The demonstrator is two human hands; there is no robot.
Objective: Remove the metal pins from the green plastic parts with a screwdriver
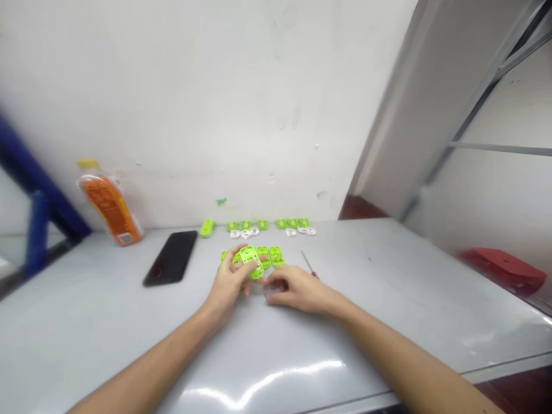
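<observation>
The green case piece (252, 262) sat in the left hand (235, 276), above the table (241, 356) and nearer its far edge than its near one. Its long axis slanted: the far end leaned left and the near end pointed right, toward the right hand (291, 287). Its detailed side faced the camera. The left thumb and fingers pinched it. The right hand's fingers curled inward just beside it; whether they gripped anything was too blurred to tell.

Behind the left hand, a row of green cases (276, 256) lay partly hidden. Farther back, small green parts (263, 225) lined the far edge, with white pieces (290, 232) just in front of them and a green unit (207, 229) at the row's left end. A red-handled screwdriver (309, 264) lay beyond the right hand, its tip toward the far edge. A black phone (171, 259) lay left of the hands, its long axis slanting away to the right.

The grey tabletop was glossy, with a bright wavy reflection toward its near edge, and it met a scuffed white wall (207, 103). A red object (502, 270) showed past the right edge. Near the far left corner, an orange bottle (110, 207) leaned left, yellow cap uppermost; its label carried dark print and a pale barcode patch, unreadable.
</observation>
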